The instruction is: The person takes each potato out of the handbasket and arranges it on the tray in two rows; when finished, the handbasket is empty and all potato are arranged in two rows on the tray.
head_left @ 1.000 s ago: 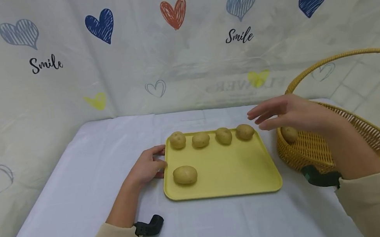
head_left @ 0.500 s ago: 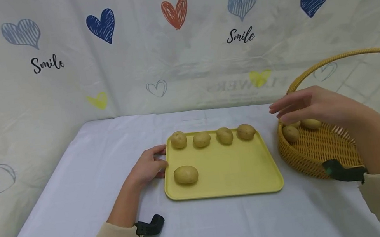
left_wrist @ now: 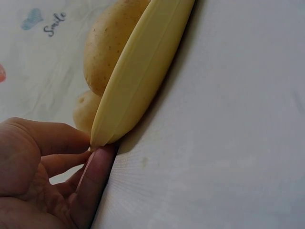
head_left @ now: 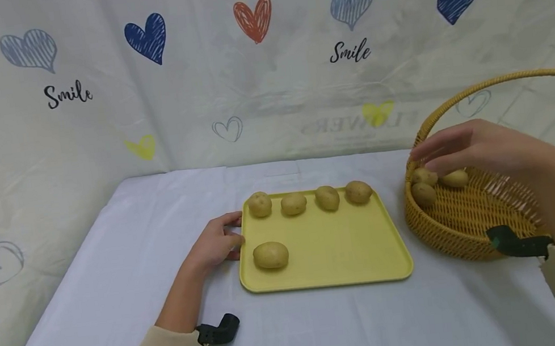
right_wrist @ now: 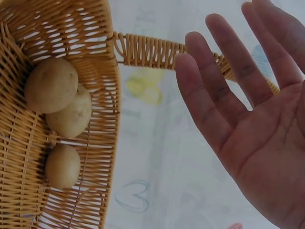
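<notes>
A yellow tray [head_left: 328,258] lies on the table, carrying one potato [head_left: 271,255] near its front left corner. Along its back edge several more potatoes [head_left: 293,203] stand in a row. My left hand [head_left: 215,242] holds the tray's left edge; in the left wrist view the thumb and fingers [left_wrist: 64,138] meet at the rim. Over the left side of a wicker basket [head_left: 444,239] hovers my right hand [head_left: 480,150], its fingers extended and holding nothing. Inside the basket are potatoes [right_wrist: 62,166], three of them visible in the right wrist view.
The basket's tall arched handle [head_left: 503,79] rises above the right hand. A white cloth [head_left: 316,328] covers the table. Behind it hangs a pale curtain [head_left: 187,103] printed with hearts and the word "Smile".
My right hand has moved right, from beside the tray's back right corner to over the basket, uncovering more potatoes in it. The left hand and the tray have stayed put.
</notes>
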{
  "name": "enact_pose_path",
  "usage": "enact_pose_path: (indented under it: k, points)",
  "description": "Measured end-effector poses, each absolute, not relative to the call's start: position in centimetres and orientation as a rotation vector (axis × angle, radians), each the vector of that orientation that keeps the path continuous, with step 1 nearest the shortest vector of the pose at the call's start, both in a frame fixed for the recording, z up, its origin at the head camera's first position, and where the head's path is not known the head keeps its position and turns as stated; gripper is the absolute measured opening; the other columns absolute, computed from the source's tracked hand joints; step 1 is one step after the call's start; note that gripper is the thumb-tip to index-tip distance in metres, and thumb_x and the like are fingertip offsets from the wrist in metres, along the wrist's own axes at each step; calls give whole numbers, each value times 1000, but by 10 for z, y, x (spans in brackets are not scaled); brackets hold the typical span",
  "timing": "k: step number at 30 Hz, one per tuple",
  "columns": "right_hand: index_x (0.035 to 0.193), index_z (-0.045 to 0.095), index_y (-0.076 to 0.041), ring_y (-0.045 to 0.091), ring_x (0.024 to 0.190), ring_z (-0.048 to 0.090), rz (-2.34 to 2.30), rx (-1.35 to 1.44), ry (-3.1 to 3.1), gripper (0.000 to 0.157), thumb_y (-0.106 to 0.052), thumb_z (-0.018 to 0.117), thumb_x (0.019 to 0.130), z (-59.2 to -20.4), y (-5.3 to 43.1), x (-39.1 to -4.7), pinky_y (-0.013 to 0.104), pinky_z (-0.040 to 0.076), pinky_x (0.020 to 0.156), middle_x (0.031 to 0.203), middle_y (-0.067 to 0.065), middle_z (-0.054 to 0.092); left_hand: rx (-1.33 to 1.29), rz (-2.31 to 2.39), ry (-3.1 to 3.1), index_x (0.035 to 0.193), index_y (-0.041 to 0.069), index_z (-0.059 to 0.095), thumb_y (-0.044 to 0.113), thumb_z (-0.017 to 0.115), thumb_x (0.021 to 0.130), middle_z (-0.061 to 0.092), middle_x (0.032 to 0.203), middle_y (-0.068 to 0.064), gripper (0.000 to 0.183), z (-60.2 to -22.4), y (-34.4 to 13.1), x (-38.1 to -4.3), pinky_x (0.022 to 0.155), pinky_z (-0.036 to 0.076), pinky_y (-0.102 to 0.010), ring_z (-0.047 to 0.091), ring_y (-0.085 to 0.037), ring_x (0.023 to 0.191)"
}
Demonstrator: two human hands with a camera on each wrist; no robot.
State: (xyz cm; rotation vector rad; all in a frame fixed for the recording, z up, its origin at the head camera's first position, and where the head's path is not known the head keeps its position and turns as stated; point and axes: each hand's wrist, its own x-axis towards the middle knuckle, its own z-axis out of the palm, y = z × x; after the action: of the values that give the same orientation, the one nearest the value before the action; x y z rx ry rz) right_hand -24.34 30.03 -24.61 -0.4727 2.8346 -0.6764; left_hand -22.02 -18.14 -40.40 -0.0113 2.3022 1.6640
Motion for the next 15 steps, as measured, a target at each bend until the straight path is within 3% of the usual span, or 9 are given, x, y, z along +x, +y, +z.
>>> enact_pose_path:
  k: [7, 15]
  points:
    - [137, 68, -24, -13, 106, 55, -619, -466, 2806, 40, -38, 68, 100, -249, 311, -246, 39, 52, 89, 138, 2, 67, -28, 1654, 2312, 157, 7, 41, -3, 57, 90, 49, 147, -12, 70, -406, -181, -222, 71, 63, -33, 64, -21, 100]
    - [142, 63, -15, -11, 104, 60, -679, -453, 2762, 45, -33, 67, 101, -252, 328, -248, 25, 57, 81, 142, 10, 64, -9, 1664, 2306, 158, 6, 40, -3, 57, 90, 48, 148, -14, 70, -404, -181, -220, 71, 63, -33, 64, -23, 102]
